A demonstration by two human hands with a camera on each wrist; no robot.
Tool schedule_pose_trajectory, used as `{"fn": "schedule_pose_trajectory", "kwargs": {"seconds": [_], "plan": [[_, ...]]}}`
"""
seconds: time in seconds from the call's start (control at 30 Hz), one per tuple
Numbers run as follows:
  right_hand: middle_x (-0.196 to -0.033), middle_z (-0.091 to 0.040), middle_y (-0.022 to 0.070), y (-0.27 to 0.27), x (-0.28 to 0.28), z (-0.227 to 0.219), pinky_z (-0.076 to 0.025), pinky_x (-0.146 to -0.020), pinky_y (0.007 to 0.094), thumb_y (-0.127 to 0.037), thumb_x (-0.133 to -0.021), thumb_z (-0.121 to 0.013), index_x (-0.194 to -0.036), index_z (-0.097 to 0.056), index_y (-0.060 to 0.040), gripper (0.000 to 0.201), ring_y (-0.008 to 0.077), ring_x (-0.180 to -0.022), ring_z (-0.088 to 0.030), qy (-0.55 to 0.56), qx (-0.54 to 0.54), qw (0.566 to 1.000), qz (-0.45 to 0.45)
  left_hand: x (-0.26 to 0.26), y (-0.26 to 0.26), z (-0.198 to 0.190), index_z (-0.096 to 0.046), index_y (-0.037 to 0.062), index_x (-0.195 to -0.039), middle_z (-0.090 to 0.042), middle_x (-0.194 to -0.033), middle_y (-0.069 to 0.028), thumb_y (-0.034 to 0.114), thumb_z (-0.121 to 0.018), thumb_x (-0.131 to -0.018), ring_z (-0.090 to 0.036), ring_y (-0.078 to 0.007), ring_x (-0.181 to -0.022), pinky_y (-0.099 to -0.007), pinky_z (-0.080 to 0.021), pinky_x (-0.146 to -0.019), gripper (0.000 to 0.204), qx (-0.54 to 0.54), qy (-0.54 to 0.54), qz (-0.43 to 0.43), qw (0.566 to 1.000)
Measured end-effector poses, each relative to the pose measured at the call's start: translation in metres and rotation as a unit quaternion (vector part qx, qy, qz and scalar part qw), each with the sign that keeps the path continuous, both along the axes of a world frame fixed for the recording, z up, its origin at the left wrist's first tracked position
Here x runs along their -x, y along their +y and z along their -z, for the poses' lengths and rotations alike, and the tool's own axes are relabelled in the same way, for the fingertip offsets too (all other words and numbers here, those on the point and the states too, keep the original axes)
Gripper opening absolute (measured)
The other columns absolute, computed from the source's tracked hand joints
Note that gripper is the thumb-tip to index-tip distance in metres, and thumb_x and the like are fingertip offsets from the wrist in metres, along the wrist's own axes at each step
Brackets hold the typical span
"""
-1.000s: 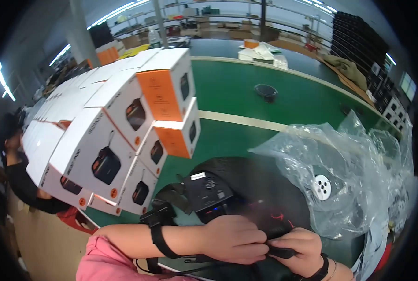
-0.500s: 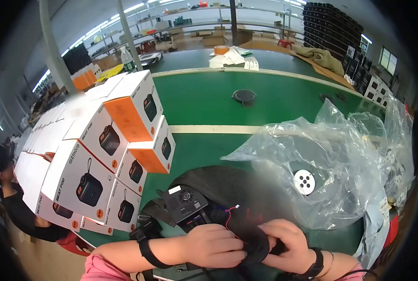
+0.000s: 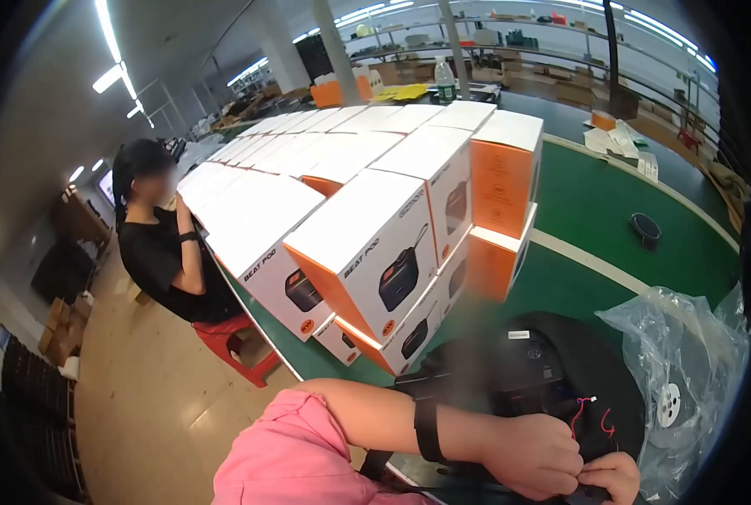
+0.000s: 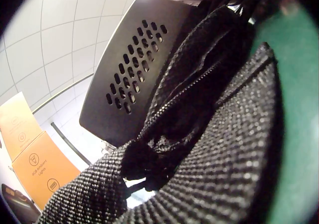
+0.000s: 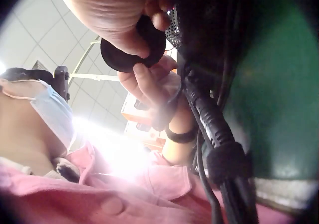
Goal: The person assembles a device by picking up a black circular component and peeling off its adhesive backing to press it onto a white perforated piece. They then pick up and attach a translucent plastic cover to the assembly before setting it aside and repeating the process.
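Observation:
My left hand (image 3: 533, 454) and right hand (image 3: 613, 475) meet at the lower right of the head view, over a dark mesh bag. Between them is a round black disc (image 5: 117, 57), best seen in the right wrist view. There the right thumb presses on its face, while the left fingers (image 5: 142, 82) pinch its lower edge. Thin red wires (image 3: 577, 417) with a white connector lie just beyond the hands. Behind the left hand is a black box-shaped device (image 3: 518, 370), its slotted side (image 4: 132, 67) filling part of the left wrist view. Black woven fabric (image 4: 214, 154) with a zip runs beside it.
Stacked white and orange speaker boxes (image 3: 375, 244) stand left of the bag. A clear plastic bag (image 3: 687, 353) holding white discs lies to the right. Farther back is a round black part (image 3: 644, 227) on the green table. Someone in black (image 3: 169, 261) sits at left.
The head view has swung left, shifting the boxes and hands rightward in it. Both hands stay together at the disc, which showed its round face half a second ago and is now mostly hidden there.

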State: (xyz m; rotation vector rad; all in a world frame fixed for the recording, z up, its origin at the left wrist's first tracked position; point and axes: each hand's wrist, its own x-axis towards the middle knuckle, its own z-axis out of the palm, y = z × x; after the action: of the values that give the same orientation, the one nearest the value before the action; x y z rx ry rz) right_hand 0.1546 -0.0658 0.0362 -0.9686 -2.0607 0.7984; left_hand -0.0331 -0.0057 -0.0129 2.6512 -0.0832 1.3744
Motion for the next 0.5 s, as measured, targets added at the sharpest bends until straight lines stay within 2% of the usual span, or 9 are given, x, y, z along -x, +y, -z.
{"fn": "schedule_pose_trajectory", "kwargs": {"seconds": [0.07,0.2,0.5], "plan": [[-0.081,-0.057,0.0137,0.0000,0.0007,-0.0005,-0.043,-0.067,0.0307,0.002,-0.058,-0.067,-0.078,-0.059,0.0009,0.022,0.0269,-0.074,-0.055,-0.003,-0.001,1.000,0.005,0.0020,0.0028,-0.0127,-0.053,0.0127,-0.075,-0.050,-0.070,0.0002,0.021,-0.055,-0.075,-0.049,-0.0185,-0.058,-0.0293,-0.037,-0.047,0.009,0.005,0.000,0.034,0.999],[-0.082,-0.056,0.0140,0.0005,0.0020,-0.0026,-0.042,-0.068,0.0315,0.001,-0.060,-0.065,-0.078,-0.059,0.0009,0.019,0.0274,-0.076,-0.054,-0.019,0.002,1.000,0.008,0.0012,0.0016,-0.0115,-0.053,0.0127,-0.075,-0.049,-0.070,-0.0003,0.024,-0.056,-0.075,-0.049,-0.0188,-0.058,-0.0296,-0.037,-0.048,0.012,0.003,-0.030,0.043,0.999],[-0.083,-0.055,0.0143,0.0003,-0.0010,0.0002,-0.042,-0.069,0.0327,0.001,-0.061,-0.062,-0.081,-0.058,0.0010,0.019,0.0286,-0.076,-0.054,-0.018,0.001,1.000,-0.004,-0.0010,0.0009,-0.0070,-0.049,0.0131,-0.071,-0.050,-0.069,-0.0023,0.028,-0.056,-0.076,-0.050,-0.0200,-0.059,-0.0303,-0.037,-0.048,0.017,0.031,0.005,0.038,0.999]]}}
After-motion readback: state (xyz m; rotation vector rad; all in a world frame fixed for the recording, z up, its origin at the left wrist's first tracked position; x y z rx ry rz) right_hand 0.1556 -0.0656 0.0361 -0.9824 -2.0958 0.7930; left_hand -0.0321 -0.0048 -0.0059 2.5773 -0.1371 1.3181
